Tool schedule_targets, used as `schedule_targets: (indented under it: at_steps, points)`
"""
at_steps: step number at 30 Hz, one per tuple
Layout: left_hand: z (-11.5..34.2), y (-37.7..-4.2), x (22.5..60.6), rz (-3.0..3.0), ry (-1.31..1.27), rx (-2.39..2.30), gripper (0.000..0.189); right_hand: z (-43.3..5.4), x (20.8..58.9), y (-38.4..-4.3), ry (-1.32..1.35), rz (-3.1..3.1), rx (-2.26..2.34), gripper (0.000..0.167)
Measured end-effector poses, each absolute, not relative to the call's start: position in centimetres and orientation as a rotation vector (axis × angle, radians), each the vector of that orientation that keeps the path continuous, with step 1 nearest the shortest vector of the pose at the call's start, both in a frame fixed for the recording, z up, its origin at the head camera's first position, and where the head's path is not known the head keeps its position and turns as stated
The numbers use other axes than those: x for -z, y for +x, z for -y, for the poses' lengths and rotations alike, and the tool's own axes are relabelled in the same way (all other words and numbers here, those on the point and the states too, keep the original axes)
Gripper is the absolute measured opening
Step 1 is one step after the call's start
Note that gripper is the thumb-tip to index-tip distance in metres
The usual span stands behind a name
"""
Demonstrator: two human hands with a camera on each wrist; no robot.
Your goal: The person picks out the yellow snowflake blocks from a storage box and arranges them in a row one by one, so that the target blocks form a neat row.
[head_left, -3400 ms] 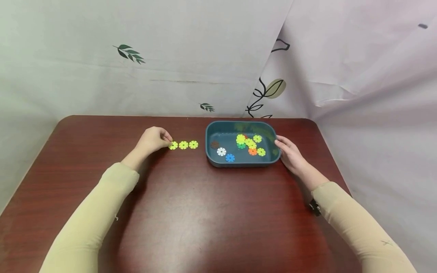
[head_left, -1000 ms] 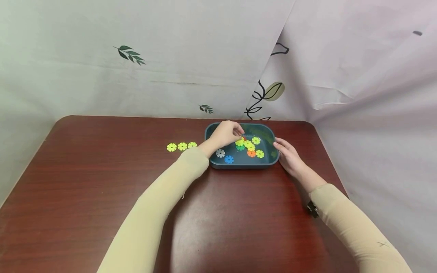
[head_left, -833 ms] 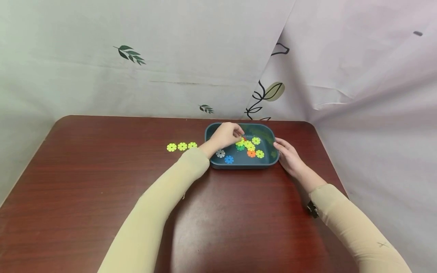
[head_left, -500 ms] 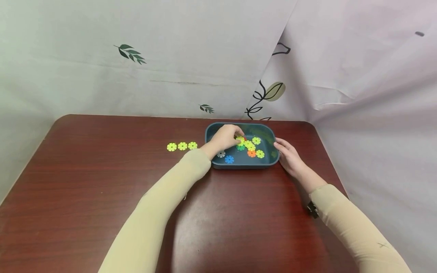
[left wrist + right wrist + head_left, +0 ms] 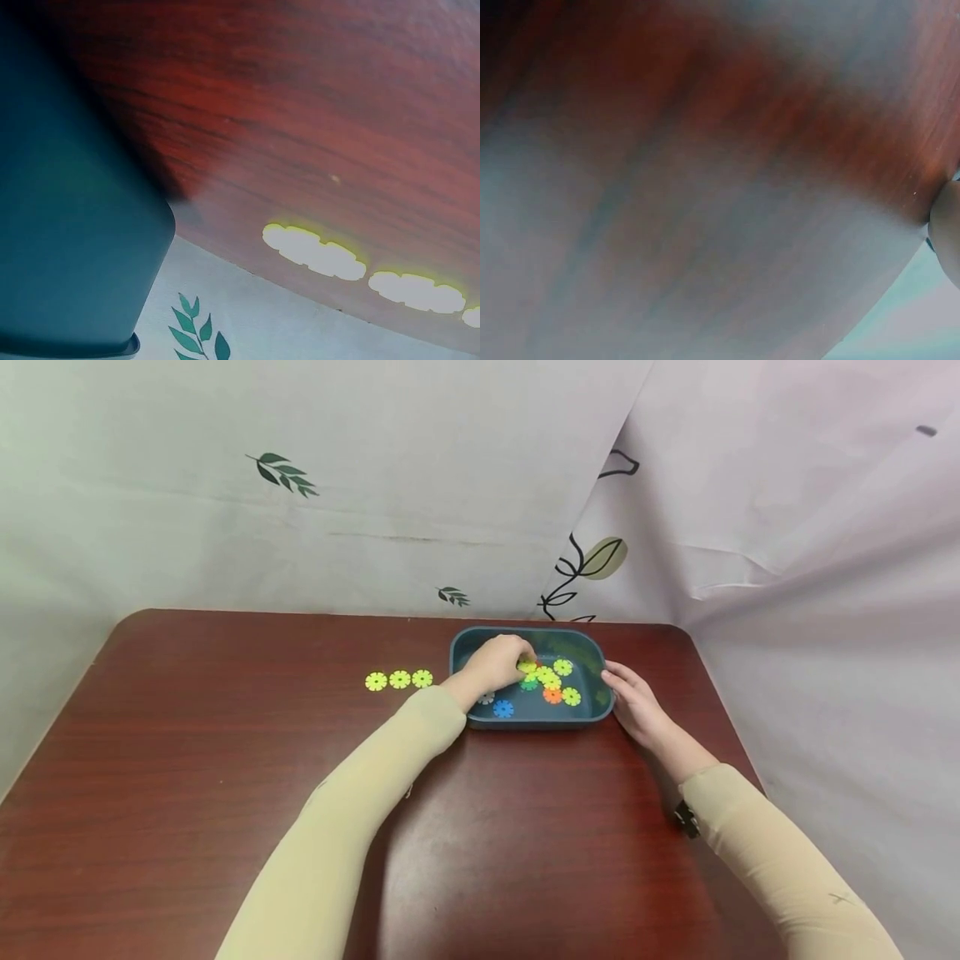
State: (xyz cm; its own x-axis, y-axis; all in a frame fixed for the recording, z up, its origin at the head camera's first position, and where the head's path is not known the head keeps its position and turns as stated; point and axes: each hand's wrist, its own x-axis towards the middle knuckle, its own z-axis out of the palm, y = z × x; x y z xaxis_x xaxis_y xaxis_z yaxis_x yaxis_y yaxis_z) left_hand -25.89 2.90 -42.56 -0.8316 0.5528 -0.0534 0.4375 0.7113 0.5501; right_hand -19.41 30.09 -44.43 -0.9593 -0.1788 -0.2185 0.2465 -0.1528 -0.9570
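Observation:
My left hand [image 5: 497,663] reaches into a dark blue-green tray [image 5: 540,722], thumb and fingers at a yellow snowflake disc [image 5: 527,667] on the pile, apparently pinching it; the fingertips partly cover it. Around it lie more yellow discs [image 5: 562,667], a green disc [image 5: 529,685], an orange disc [image 5: 552,696], a blue disc [image 5: 503,709] and a partly hidden white disc [image 5: 487,697]. At the tray's right end my right hand [image 5: 637,703] holds the wall and rim. Left of the tray, three yellow discs [image 5: 400,680] form a row on the table.
The brown wooden table [image 5: 480,827] ends at a pale curtain [image 5: 375,527] with a leaf print. In the left wrist view the tray's outer wall [image 5: 75,240] and flat yellow discs [image 5: 315,253] appear. The right wrist view shows mostly blurred tabletop [image 5: 705,225].
My left hand has left the row's left-hand disc, crossed rightward into the tray, and lowered onto the yellow disc on the pile. The right hand stays at the tray's end.

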Motion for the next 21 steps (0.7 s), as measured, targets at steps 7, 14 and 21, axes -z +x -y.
schedule_targets:
  at_steps: [7, 14, 21]
  points:
    - [-3.1, -25.7, 42.6, -2.714, 0.786, -0.75, 0.03, -30.1, 44.4, -19.3, 0.083, -1.84, 2.178, 0.027]
    - [-3.1, -25.2, 42.4, -2.723, 0.799, -0.75, 0.028, -30.3, 44.4, -18.8, 0.074, -1.84, 2.183, 0.027]
    - [-3.0, -24.9, 42.1, -2.741, 0.747, -0.878, 0.017, -30.5, 44.3, -18.5, 0.065, -1.842, 2.181, 0.026]
